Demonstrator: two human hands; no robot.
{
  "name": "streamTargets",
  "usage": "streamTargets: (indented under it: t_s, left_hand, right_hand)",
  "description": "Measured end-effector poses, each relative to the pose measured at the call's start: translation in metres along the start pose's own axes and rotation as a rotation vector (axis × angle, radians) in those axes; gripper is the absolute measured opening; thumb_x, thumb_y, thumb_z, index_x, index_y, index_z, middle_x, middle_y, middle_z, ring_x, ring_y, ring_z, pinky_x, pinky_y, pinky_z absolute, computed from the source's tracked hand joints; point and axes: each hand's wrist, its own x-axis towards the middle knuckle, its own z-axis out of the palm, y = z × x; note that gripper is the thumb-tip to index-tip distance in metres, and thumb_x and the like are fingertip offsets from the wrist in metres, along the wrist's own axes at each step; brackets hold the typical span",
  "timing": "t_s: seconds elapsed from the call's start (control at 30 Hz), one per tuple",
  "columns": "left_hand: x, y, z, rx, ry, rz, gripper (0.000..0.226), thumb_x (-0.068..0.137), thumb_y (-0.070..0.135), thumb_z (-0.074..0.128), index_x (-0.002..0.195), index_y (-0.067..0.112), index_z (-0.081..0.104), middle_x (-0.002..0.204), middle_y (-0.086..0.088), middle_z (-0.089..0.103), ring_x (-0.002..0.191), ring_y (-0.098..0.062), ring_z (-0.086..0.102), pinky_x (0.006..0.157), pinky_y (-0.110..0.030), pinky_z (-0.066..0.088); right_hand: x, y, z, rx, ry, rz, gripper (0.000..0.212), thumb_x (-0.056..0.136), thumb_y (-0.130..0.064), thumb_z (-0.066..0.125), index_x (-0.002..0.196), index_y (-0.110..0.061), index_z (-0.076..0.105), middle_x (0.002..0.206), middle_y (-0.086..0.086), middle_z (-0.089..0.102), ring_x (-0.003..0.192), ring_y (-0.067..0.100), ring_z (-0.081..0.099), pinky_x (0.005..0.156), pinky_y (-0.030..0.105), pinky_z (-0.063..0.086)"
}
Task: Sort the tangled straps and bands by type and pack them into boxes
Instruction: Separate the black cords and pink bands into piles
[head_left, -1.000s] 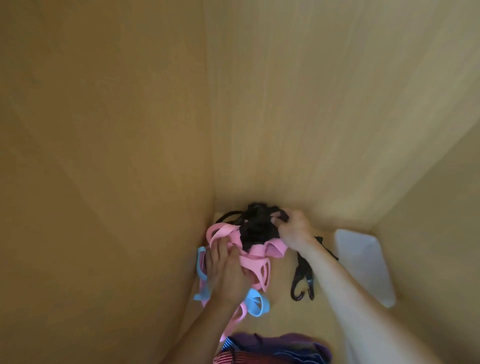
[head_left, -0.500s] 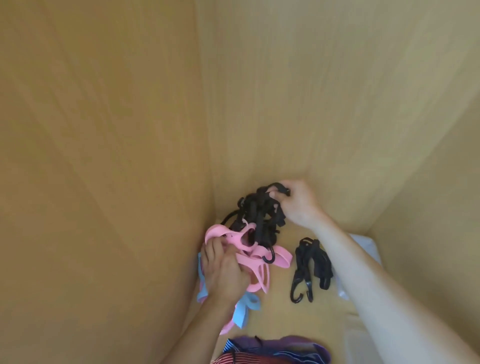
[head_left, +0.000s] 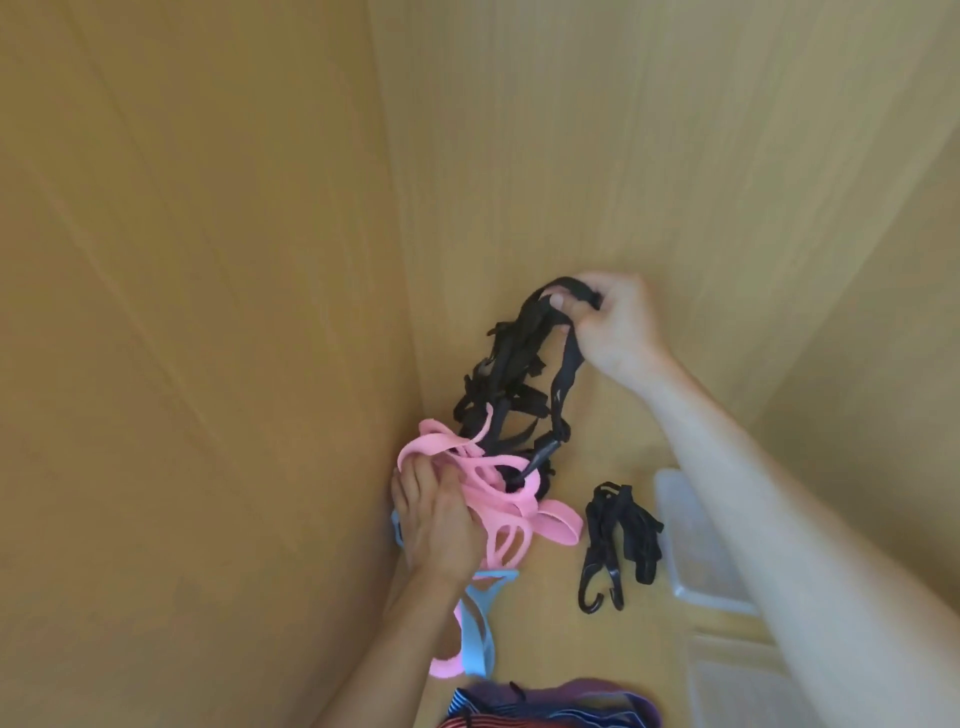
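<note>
My right hand (head_left: 615, 325) grips the top of a tangle of black straps (head_left: 519, 384) and holds it raised in the air. The tangle's lower end, with a black hook (head_left: 535, 460), is still caught in a heap of pink bands (head_left: 498, 499) on the wooden surface. My left hand (head_left: 434, 525) presses down on the pink bands with curled fingers gripping them. Light blue bands (head_left: 480, 623) lie under and below that hand. A separate bundle of black straps with hooks (head_left: 615, 540) lies to the right.
Wooden walls (head_left: 208, 312) close in on the left, back and right. A clear plastic box (head_left: 691, 545) stands at the right, partly behind my right forearm, with another clear box (head_left: 727, 686) below it. Purple and striped bands (head_left: 545, 706) lie at the bottom edge.
My right hand has lifted the black strap tangle upward, stretching it out from the pink heap. My left hand has stayed on the pink bands.
</note>
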Motion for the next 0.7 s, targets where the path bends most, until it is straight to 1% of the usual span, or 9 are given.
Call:
streamTargets:
  t_s: [0.07,0.13,0.23,0.3,0.33,0.43,0.57,0.63,0.7]
  left_hand:
    - [0.004,0.0,-0.001,-0.021,0.0,-0.014,0.054,0.078,0.007,0.05,0.131,0.011,0.055,0.14,-0.009,0.041,0.136,-0.03,0.032,0.121,-0.043,0.019]
    - [0.005,-0.002,0.002,-0.038,-0.024,-0.017,0.055,0.082,0.009,0.048,0.136,0.014,0.05,0.146,-0.007,0.036,0.14,-0.026,0.029,0.12,-0.039,0.019]
    - [0.003,-0.006,0.007,-0.084,-0.05,-0.037,0.052,0.087,0.011,0.048,0.139,0.017,0.047,0.144,-0.005,0.037,0.137,-0.025,0.029,0.117,-0.037,0.024]
    - [0.003,-0.009,0.008,-0.146,-0.052,-0.048,0.048,0.087,0.012,0.05,0.135,0.017,0.051,0.142,-0.005,0.04,0.135,-0.025,0.03,0.115,-0.037,0.028]
    - [0.004,-0.009,0.007,-0.193,-0.05,-0.047,0.046,0.086,0.011,0.053,0.131,0.016,0.055,0.142,-0.006,0.042,0.135,-0.025,0.031,0.114,-0.038,0.03]
    - [0.009,-0.008,0.003,-0.365,-0.032,-0.049,0.031,0.076,0.003,0.06,0.104,0.016,0.062,0.137,-0.005,0.046,0.133,-0.025,0.034,0.11,-0.038,0.036]
    - [0.018,-0.002,-0.01,-0.692,-0.004,-0.113,0.04,0.073,-0.013,0.048,0.083,0.025,0.056,0.127,0.002,0.046,0.128,-0.022,0.046,0.106,-0.031,0.04]
    - [0.022,0.002,-0.017,-0.803,0.008,-0.118,0.041,0.075,-0.015,0.046,0.083,0.023,0.059,0.12,0.006,0.048,0.121,-0.019,0.05,0.097,-0.02,0.039]
    - [0.026,0.006,-0.025,-0.851,-0.013,-0.125,0.038,0.08,-0.01,0.046,0.097,0.018,0.066,0.117,0.008,0.054,0.113,-0.008,0.052,0.088,-0.013,0.04]
  right_hand:
    - [0.008,-0.011,-0.008,0.032,0.064,0.0,0.031,0.097,-0.015,0.063,0.077,-0.035,0.075,0.074,-0.012,0.074,0.06,-0.001,0.065,0.056,0.018,0.051]
    - [0.015,-0.021,-0.015,0.069,0.109,0.006,0.028,0.097,-0.012,0.063,0.079,-0.029,0.075,0.073,-0.01,0.072,0.058,0.006,0.064,0.056,0.023,0.052]
    - [0.021,-0.035,-0.023,0.115,0.132,0.005,0.024,0.098,-0.008,0.062,0.081,-0.02,0.075,0.067,-0.004,0.069,0.055,0.014,0.062,0.052,0.028,0.054]
    - [0.023,-0.045,-0.025,0.139,0.143,-0.001,0.02,0.098,-0.007,0.061,0.085,-0.014,0.075,0.071,0.001,0.07,0.057,0.015,0.062,0.053,0.028,0.054]
    - [0.024,-0.051,-0.026,0.146,0.151,-0.006,0.019,0.098,-0.007,0.061,0.086,-0.012,0.075,0.074,0.004,0.07,0.059,0.016,0.063,0.054,0.029,0.055]
    - [0.028,-0.071,-0.027,0.176,0.169,-0.022,0.016,0.098,-0.008,0.062,0.089,-0.01,0.075,0.083,0.01,0.072,0.063,0.018,0.065,0.055,0.027,0.056]
    - [0.034,-0.097,-0.028,0.228,0.158,-0.048,0.014,0.099,-0.007,0.062,0.094,-0.003,0.074,0.091,0.02,0.072,0.065,0.023,0.065,0.06,0.036,0.061]
    - [0.039,-0.11,-0.03,0.237,0.18,-0.064,0.013,0.098,-0.006,0.062,0.096,0.0,0.074,0.095,0.023,0.073,0.064,0.025,0.067,0.061,0.039,0.062]
    - [0.044,-0.123,-0.031,0.237,0.207,-0.081,0.013,0.097,-0.005,0.063,0.095,0.001,0.074,0.095,0.025,0.073,0.063,0.027,0.069,0.062,0.041,0.063]
